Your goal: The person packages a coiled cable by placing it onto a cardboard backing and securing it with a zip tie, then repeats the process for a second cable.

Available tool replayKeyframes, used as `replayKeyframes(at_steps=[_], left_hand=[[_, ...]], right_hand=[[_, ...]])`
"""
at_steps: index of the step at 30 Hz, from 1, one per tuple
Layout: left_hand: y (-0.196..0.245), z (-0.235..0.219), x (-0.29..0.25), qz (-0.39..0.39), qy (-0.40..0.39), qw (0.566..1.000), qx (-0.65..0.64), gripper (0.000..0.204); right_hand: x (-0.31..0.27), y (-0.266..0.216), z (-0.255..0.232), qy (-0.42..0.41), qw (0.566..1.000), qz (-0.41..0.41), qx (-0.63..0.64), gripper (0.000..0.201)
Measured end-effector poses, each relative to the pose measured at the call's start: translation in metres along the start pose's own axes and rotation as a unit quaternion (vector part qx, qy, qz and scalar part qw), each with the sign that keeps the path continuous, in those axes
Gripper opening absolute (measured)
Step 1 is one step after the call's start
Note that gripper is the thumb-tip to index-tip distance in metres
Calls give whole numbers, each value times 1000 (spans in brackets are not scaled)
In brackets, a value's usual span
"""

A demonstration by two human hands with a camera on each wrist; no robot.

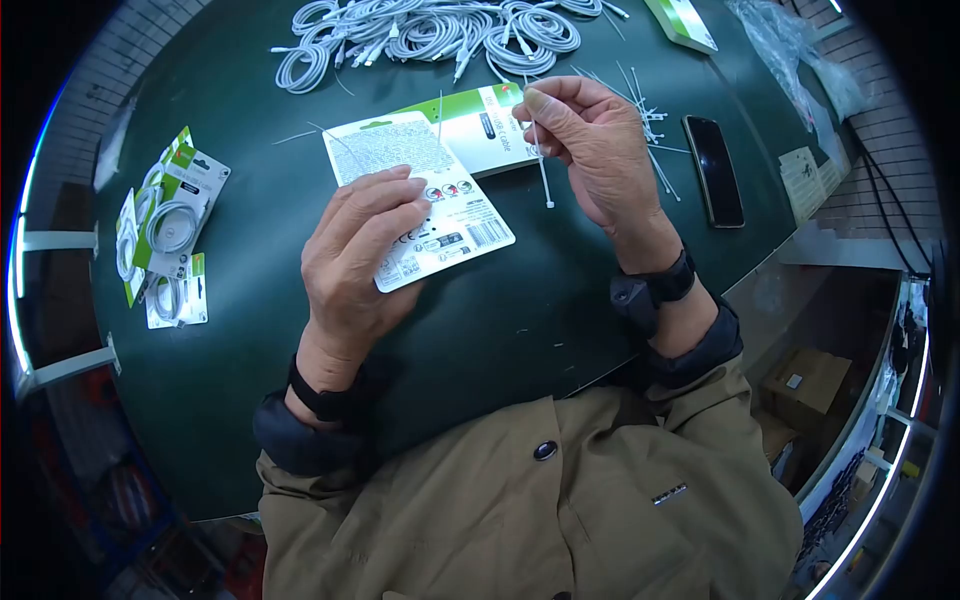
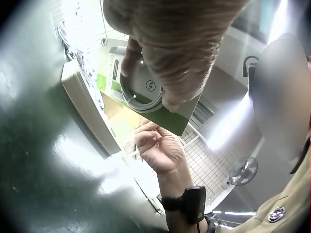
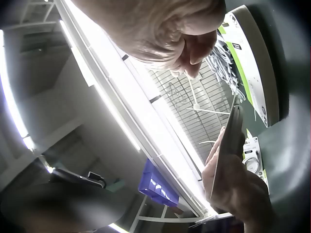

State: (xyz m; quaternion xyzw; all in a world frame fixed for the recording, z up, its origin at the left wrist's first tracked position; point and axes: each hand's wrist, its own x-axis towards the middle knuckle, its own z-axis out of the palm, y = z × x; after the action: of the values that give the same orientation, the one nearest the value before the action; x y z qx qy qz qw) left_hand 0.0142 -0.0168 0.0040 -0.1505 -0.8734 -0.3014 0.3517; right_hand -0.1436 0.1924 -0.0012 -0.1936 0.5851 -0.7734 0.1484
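My left hand [image 1: 360, 245] grips a white-backed cable package card [image 1: 420, 195] by its near edge, holding it tilted above the green table [image 1: 250, 330]. Its front shows in the left wrist view: a green card [image 2: 146, 92] with a coiled white cable under my fingers [image 2: 170, 63]. My right hand [image 1: 585, 140] is raised to the card's right and pinches a thin white zip tie [image 1: 541, 165] that hangs down from my fingertips [image 3: 194, 53]. A second green-and-white card [image 1: 480, 125] lies on the table under the first.
Several coiled white cables [image 1: 430, 35] lie at the far edge. Loose zip ties [image 1: 645, 110] are scattered beside a black phone [image 1: 714, 170]. Packaged cables [image 1: 170, 230] are stacked at the left. A clear plastic bag [image 1: 800, 55] sits far right.
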Motion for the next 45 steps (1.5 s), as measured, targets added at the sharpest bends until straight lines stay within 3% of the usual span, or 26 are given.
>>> replayKeyframes(at_steps=[8,15,20,24,30,45], left_hand=[[-7,-1,1,0,10,1000,1,33],[-10,-4,-1,-16,19,1000,5,38],[-10,-2,-3,-9,20,1000,1,39],[-6,-1,0,-5,38,999,-5,38],[-7,0,-2,3,27,1000,-6,39],[-4,0,-2,-10,22,1000,7,39]], right_hand=[[-6,-6,7,-52,998,35,21,23],[-20,-12,12,-121,990,-44,-62,18],[-26,-14,29,-121,951,-231,-168,27],[-36,-21,41,-121,920,-301,-219,25],[-39,-17,48,-137,920,-316,-187,23],[-40,-14,49,-148,938,-252,-186,18]])
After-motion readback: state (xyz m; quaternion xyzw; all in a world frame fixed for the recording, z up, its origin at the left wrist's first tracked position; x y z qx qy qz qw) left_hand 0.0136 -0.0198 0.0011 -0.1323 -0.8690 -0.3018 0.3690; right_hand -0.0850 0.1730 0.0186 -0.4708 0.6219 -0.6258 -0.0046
